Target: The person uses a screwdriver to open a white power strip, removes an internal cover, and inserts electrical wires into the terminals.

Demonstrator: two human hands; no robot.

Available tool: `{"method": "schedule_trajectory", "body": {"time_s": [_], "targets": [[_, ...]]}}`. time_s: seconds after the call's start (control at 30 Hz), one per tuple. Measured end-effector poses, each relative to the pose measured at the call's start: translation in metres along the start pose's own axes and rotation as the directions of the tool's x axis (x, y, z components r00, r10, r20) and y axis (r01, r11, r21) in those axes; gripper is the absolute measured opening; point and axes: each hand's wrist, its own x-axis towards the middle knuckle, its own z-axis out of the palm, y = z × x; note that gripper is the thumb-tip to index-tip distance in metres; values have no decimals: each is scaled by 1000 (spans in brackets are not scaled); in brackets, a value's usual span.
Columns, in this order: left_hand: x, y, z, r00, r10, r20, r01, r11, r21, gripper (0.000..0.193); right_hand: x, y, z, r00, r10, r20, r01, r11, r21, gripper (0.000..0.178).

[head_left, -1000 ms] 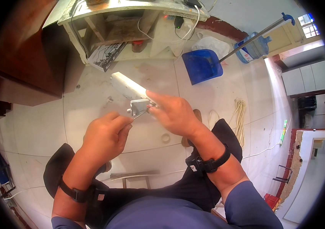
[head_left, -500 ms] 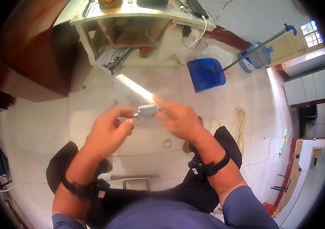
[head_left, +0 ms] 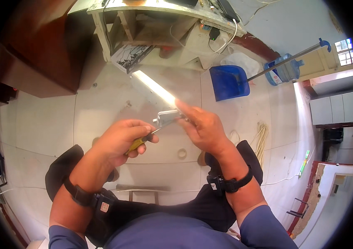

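Observation:
A screwdriver (head_left: pixel 137 145) with a yellow and black handle is gripped in my left hand (head_left: pixel 120 141). Its thin shaft slants up to the right, its end among the fingertips of my right hand (head_left: pixel 203 126). Those fingers and thumb pinch a small bent metal piece (head_left: pixel 164 113), shiny and U-shaped, partly hidden by the fingers. Whether the shaft's tip touches the metal cannot be made out. Beyond the right fingertips runs a bright white strip (head_left: pixel 153 86), seemingly light on the floor.
A printed flat box or booklet (head_left: pixel 131 58) lies by the worn desk (head_left: pixel 160 15). At the right are a blue dustpan (head_left: pixel 229 83), a water jug (head_left: pixel 283 69) and a coil of cord (head_left: pixel 261 139). A small ring (head_left: pixel 181 154) lies on the tiled floor (head_left: pixel 151 166). A stool (head_left: pixel 143 192) is near my legs.
My left hand has drawn back from the metal piece and turned, so the screwdriver's yellow handle now shows. The right hand keeps its pinch, slightly farther right. The whole view has shifted a little.

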Motion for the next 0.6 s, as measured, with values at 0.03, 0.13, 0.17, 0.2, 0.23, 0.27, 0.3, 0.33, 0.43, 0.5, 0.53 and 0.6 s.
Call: {"method": "schedule_trajectory", "body": {"time_s": [0.03,0.13,0.17,0.2,0.23,0.27,0.3,0.33,0.43,0.5,0.53,0.6], "targets": [[1,-1,-1,1000,-7,6,7,1000,1,16,0,0,0,999,23,23,-23,1000,-13,53],[2,-5,4,999,51,-13,-50,996,75,16,-1,1,-1,1000,27,6,-27,1000,-14,50],[2,-4,5,999,50,-13,-49,996,73,16,-1,0,-2,1000,28,8,-28,999,-15,50],[3,-3,6,997,72,-16,-70,990,124,16,0,-1,-4,999,40,13,-40,999,-6,49],[3,-3,7,995,95,-19,-90,980,175,17,1,-1,-4,999,51,18,-52,999,3,48],[3,-3,8,995,94,-20,-89,981,175,17,1,0,-4,998,51,19,-52,999,4,48],[3,-4,9,993,113,-28,-105,972,212,17,1,1,-3,999,37,15,-37,999,-1,48],[3,-5,10,991,133,-36,-120,961,249,17,0,2,-2,1000,24,11,-23,1000,-7,47],[4,-5,11,986,163,-34,-144,938,317,18,0,1,-3,999,35,22,-35,999,-18,46],[6,-8,10,979,200,-28,-174,906,385,18,-1,3,0,999,27,16,-27,1000,-14,46],[7,-9,9,971,237,-18,-204,869,450,18,-1,4,1,1000,20,9,-19,1000,-11,45],[5,-13,11,932,362,7,-293,741,604,16,-1,3,1,1000,19,10,-19,1000,-10,44]]}}
